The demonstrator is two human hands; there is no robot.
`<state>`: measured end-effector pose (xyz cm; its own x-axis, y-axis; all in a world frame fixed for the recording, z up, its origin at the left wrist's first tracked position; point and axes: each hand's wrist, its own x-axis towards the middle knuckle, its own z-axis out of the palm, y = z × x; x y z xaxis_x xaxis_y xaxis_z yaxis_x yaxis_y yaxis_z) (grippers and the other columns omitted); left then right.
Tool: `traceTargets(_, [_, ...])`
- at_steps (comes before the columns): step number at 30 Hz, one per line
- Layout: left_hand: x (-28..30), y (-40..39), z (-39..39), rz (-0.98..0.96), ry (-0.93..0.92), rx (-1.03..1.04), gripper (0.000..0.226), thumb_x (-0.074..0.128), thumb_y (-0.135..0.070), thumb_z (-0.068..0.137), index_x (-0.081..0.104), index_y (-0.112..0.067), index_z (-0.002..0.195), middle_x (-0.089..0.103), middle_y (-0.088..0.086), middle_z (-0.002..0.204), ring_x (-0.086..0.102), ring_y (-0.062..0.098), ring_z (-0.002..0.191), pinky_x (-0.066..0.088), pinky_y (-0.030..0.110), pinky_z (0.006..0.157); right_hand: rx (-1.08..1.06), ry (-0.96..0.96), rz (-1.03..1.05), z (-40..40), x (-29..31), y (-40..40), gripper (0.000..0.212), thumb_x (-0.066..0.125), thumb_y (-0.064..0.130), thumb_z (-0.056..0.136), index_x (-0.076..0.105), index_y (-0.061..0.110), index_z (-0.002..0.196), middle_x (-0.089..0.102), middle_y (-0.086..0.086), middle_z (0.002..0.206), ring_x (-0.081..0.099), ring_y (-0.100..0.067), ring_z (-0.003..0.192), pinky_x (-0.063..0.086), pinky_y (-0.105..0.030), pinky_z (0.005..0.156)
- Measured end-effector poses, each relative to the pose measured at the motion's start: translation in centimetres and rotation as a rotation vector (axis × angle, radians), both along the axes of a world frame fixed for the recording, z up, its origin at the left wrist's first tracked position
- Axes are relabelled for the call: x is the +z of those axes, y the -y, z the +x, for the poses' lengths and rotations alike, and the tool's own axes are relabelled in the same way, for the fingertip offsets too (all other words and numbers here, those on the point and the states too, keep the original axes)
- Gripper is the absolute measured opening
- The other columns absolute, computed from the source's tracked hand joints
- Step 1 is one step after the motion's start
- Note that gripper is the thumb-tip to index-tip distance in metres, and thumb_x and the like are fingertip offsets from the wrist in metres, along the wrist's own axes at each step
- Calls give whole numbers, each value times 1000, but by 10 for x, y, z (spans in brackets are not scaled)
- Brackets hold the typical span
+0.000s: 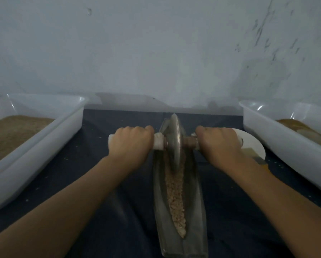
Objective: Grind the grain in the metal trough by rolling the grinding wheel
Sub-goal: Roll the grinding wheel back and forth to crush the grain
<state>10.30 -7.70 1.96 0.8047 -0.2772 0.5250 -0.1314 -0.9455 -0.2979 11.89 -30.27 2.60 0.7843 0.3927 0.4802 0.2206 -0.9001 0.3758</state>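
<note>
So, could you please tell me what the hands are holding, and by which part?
Both grip the grinding wheel by its axle handle: left hand on the left end, right hand on the right end.

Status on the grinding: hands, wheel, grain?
Left hand and right hand grip the axle handles. Grinding wheel upright at trough's far end. Grain along the channel. Nothing blocking.

We are seeing the trough [180,211] lying lengthwise in the middle of the cloth [107,183], with the grain [175,198] sitting in its groove. The grinding wheel [174,140] is standing upright in the trough's far end. One tub [35,149] is sitting to the left, another tub [289,142] to the right. A plate [252,144] is lying between the trough and the right tub. The wall [156,53] is standing behind everything.
</note>
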Motion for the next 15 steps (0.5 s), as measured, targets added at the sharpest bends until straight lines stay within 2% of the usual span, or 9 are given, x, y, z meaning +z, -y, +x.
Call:
traceTargets(3, [3, 1, 7, -45, -72, 0, 24, 56, -20, 85, 32, -21, 83, 61, 1, 85, 58, 26, 69, 29, 33, 56, -35, -30, -29, 6, 7, -5, 21, 61, 17, 79, 41, 18, 87, 65, -3, 85, 62, -30, 73, 28, -32, 53])
traceTargets(5, [5, 0, -7, -44, -89, -17, 27, 58, -22, 84, 31, -21, 83, 58, -2, 80, 46, 21, 60, 28, 33, 55, -6, -73, -18, -11, 7, -1, 25, 59, 19, 80, 34, 21, 83, 64, -1, 82, 60, -28, 69, 25, -32, 53])
traceTargets(7, [6, -4, -31, -17, -96, -63, 36, 63, -27, 80, 27, -24, 81, 42, -7, 66, 29, 13, 50, 21, 29, 50, 23, -112, 10, -39, 1, 8, 32, 65, 27, 78, 33, 25, 79, 60, 3, 73, 53, -22, 58, 28, -30, 51])
traceTargets(9, [6, -9, -58, 47, -52, -172, 50, 77, -29, 63, 28, -25, 76, 28, -9, 57, 17, 9, 45, 12, 25, 45, 76, -110, 29, -72, -5, 15, 48, 79, 30, 63, 32, 28, 73, 50, 7, 57, 42, -15, 45, 27, -26, 42])
traceTargets(10, [8, -11, -69, 62, -47, -218, 54, 82, -25, 51, 33, -23, 72, 30, -9, 53, 17, 9, 42, 12, 23, 43, 102, -91, 37, -85, -6, 17, 58, 85, 29, 51, 30, 29, 71, 42, 8, 51, 34, -13, 40, 19, -21, 40])
traceTargets(12, [7, -14, -79, 40, -62, -276, 51, 85, -16, 37, 43, -19, 65, 40, -5, 49, 23, 12, 39, 19, 22, 41, 118, -58, 49, -97, -6, 18, 70, 89, 25, 34, 28, 28, 69, 29, 12, 50, 23, -11, 37, 8, -15, 45])
traceTargets(14, [7, -12, -72, 40, -102, -230, 49, 85, -17, 40, 43, -19, 66, 42, -4, 50, 23, 13, 41, 15, 21, 42, 112, -55, 59, -91, -6, 15, 69, 89, 19, 35, 29, 25, 68, 27, 11, 51, 22, -12, 38, 10, -17, 45])
traceTargets(15, [7, -9, -65, 62, -110, -179, 48, 83, -21, 49, 39, -21, 69, 39, -6, 52, 22, 12, 43, 11, 21, 44, 109, -52, 63, -82, -6, 13, 64, 88, 16, 39, 31, 24, 66, 30, 9, 49, 25, -14, 36, 11, -18, 45])
